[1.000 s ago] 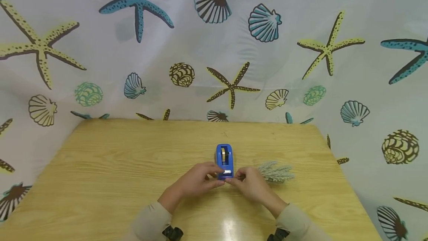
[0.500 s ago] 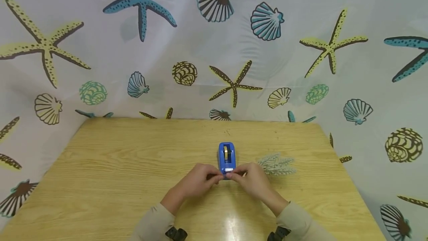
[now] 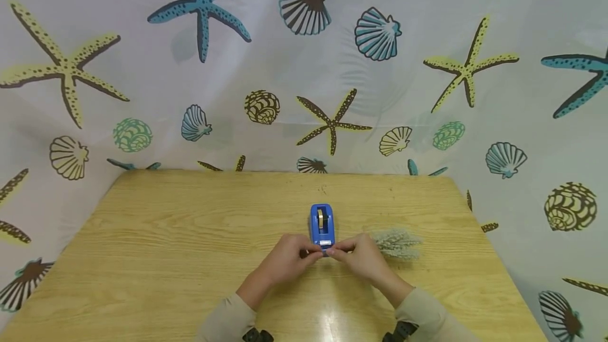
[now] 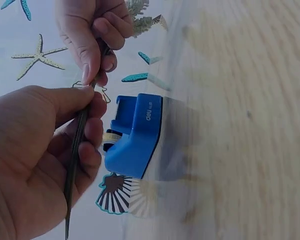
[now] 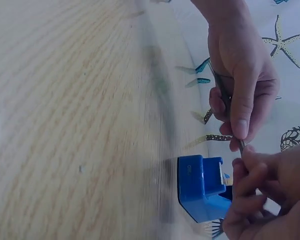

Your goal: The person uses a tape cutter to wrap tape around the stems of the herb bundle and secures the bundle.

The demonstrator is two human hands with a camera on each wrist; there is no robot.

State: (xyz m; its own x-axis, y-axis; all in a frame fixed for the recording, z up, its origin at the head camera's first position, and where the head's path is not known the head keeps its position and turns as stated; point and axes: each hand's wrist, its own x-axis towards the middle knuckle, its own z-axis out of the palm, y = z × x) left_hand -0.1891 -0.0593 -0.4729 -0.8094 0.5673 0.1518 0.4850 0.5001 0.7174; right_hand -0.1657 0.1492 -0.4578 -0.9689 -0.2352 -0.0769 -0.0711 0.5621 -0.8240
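- The thin dark stem [image 4: 76, 150] sits a touch nearer the person than a second ago, held level just in front of the blue tape dispenser [image 3: 322, 225], near the middle of the wooden table [image 3: 157, 247]; both hands have drawn slightly back with it, and the dispenser has not shifted.
- The stem is slim, straight and stiff-looking, dull grey-green; its far end carries a pale, feathery sprig [image 3: 396, 241] that lies on the table to the right of the hands.
- The dispenser is smooth moulded plastic, rounded at the back, with a serrated cutter at the front edge and a yellowish roll of tape [image 3: 321, 217] in its slot.
- The left hand [image 3: 288, 258] pinches the stem between thumb and forefinger, the other fingers curled in beneath it, as the left wrist view shows.
- The right hand [image 3: 361, 257] pinches the same stem a little farther along, thumb pressed against the fingertips, remaining fingers folded; the two pinches almost touch in front of the cutter.
- The table is light, grained wood with a glossy patch of reflected light near the person.
- Behind and beside it hangs a pale curtain [image 3: 427, 94] printed with starfish and shells.
- Beige sleeves [image 3: 223, 321] cover both forearms.
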